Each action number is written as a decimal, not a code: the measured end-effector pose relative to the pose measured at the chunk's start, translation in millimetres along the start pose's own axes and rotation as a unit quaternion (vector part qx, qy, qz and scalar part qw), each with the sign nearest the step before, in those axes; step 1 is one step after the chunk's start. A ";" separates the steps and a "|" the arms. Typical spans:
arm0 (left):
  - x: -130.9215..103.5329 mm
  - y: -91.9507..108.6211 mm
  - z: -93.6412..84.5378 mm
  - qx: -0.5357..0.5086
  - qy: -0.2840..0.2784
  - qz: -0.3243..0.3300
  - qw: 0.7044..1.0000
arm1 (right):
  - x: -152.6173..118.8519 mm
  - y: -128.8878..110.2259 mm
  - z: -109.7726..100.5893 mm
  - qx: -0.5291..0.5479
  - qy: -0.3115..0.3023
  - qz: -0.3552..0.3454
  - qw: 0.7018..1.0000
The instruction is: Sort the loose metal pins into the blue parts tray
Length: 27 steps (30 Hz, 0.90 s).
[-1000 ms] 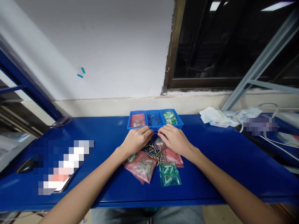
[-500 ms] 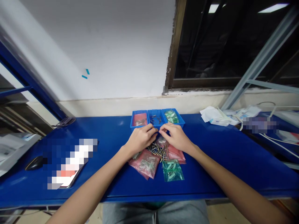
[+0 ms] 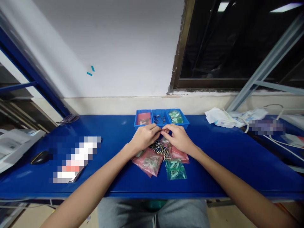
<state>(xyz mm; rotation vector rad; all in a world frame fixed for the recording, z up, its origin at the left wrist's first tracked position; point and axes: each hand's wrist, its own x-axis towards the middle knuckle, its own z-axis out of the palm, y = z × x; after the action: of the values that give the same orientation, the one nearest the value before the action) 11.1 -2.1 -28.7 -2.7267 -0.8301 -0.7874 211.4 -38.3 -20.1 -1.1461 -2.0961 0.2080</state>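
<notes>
My left hand (image 3: pixel 146 136) and my right hand (image 3: pixel 178 135) meet fingertip to fingertip just in front of the blue bins. Both have their fingers drawn together in a pinch; whatever lies between them is too small or hidden to make out. Below the hands is a loose pile of slim metal pins (image 3: pixel 162 149), some silvery and some brass-coloured. Pink plastic bags (image 3: pixel 152 163) with pale pieces inside lie left of the pile, and another pink bag (image 3: pixel 181 155) lies partly under my right hand. A green bag (image 3: pixel 176 170) with whitish pieces rests nearest the table's front edge.
Three joined blue bins stand behind the hands: the left bin (image 3: pixel 135 122) holds a pink bag, the middle bin (image 3: pixel 161 111) metal pins, the right bin (image 3: pixel 186 122) a green bag. A black mouse (image 3: pixel 40 157) lies left; white papers (image 3: pixel 219 117) and cables lie right.
The whole view has shifted slightly, so things sit a little higher and further right. My hands stay together over the pile, the fingertips slightly closer.
</notes>
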 end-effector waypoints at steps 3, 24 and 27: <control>-0.2 -0.3 2.1 0.001 -0.007 0.000 1.000 | -0.3 0.4 -1.2 -0.013 -0.010 0.000 1.000; 3.7 -1.3 0.1 -0.029 0.001 -0.016 0.999 | -2.5 -0.4 1.1 -0.021 -0.021 0.028 0.999; 5.8 0.7 -1.6 -0.028 0.003 -0.019 0.999 | -3.4 0.0 0.4 -0.024 -0.018 0.031 0.999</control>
<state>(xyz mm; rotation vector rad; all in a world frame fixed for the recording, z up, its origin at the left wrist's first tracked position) 14.8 -0.4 -24.2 -2.7629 -0.8732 -0.8379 212.3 -40.9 -22.1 -1.2461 -2.1081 0.2096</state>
